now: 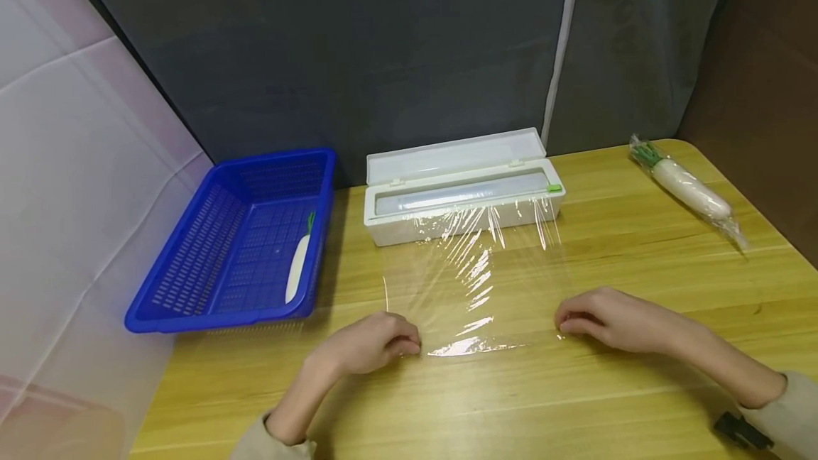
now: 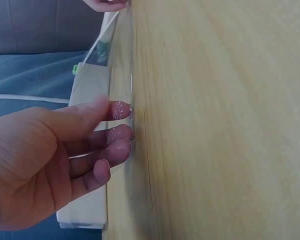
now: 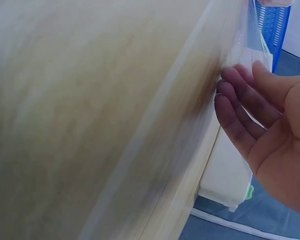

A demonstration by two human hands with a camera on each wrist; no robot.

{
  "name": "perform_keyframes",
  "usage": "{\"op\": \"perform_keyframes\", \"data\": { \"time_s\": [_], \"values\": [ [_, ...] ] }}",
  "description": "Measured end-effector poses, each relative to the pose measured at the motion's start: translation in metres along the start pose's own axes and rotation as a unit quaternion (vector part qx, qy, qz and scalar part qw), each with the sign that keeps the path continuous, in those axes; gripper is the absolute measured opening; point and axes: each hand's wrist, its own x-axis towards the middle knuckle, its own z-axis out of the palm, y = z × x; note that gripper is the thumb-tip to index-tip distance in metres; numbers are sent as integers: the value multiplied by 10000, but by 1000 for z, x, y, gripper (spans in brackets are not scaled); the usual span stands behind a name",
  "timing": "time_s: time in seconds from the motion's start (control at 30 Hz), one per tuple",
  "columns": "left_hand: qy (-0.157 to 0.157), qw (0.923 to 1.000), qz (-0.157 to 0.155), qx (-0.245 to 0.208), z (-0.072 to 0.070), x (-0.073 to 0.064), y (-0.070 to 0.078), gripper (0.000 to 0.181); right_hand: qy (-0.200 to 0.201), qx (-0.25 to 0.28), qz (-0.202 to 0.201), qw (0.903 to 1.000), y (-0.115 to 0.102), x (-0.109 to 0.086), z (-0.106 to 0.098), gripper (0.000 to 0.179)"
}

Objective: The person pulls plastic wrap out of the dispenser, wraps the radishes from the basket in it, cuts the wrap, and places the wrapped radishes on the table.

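A sheet of clear plastic wrap (image 1: 479, 282) stretches from a white wrap dispenser box (image 1: 386, 231) toward the near side of the table. My left hand (image 1: 367, 344) pinches its near left corner, and in the left wrist view the film clings over the fingertips (image 2: 121, 111). At the opposite near corner, my right hand (image 1: 613, 318) pinches the film between thumb and fingers. The dispenser's lid (image 1: 454, 155) stands raised at the back, showing the wrap roll (image 1: 473, 190) inside. A green slider (image 1: 554, 188) sits at the box's right end.
On the left stands a blue plastic basket (image 1: 137, 318) with a white radish (image 1: 297, 270) inside. Another white radish (image 1: 690, 187), wrapped in film, lies at the far right of the wooden table (image 1: 486, 410). A dark curtain (image 1: 319, 55) hangs behind.
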Motion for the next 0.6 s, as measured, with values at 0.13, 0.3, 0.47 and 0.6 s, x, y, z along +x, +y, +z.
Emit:
{"op": "perform_keyframes", "data": {
  "time_s": [0.13,0.3,0.47,0.6],
  "values": [
    [-27,9999,-146,-4,-1,-1,1,19,-85,71,139,9998,-2,1,-1,11],
    [-24,9994,-332,24,-1,-3,2,20,-15,-49,92,9999,0,1,0,12],
    [52,9991,-393,158,0,-4,1,22,72,-274,97,9996,3,1,2,15],
    [61,9985,-521,131,-1,-6,1,23,57,-331,138,9993,4,2,0,14]
  ]
}}
